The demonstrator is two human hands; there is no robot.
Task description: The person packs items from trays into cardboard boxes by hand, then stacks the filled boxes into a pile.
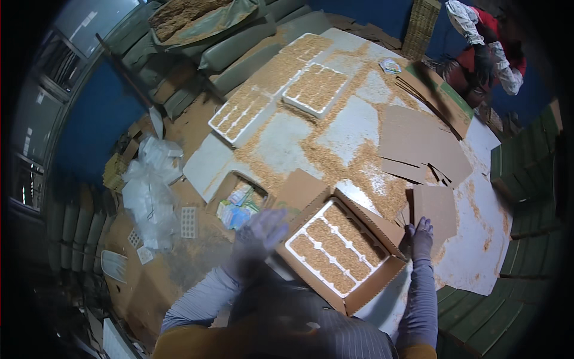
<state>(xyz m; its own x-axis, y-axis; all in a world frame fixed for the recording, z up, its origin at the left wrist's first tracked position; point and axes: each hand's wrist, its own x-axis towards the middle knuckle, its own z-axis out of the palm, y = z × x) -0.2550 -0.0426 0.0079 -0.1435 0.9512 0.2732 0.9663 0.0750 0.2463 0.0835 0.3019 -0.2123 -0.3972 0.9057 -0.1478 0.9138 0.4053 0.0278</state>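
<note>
An open cardboard box (373, 286) stands tilted in front of me. Inside it sits a white foam tray (302, 254) whose rows are filled with tan, sawdust-like grains. My left hand (261, 236), gloved and slightly blurred, hovers by the box's left side with fingers stretched out and nothing in them. Just beyond that hand, a small carton (263, 192) holds colourful packets (240, 206). My right hand (422, 236), also gloved, is right of the box, its fingers closed over the near left edge of a brown cardboard sheet (439, 209); its thumb side is partly hidden.
Filled white trays (317, 90) stand farther back on the grain-strewn table (353, 131). Flat cardboard (418, 140) lies at the right. Another person (487, 51) works at the far right. Green boxes (526, 161) are stacked rightward; plastic bags (149, 191) lie left.
</note>
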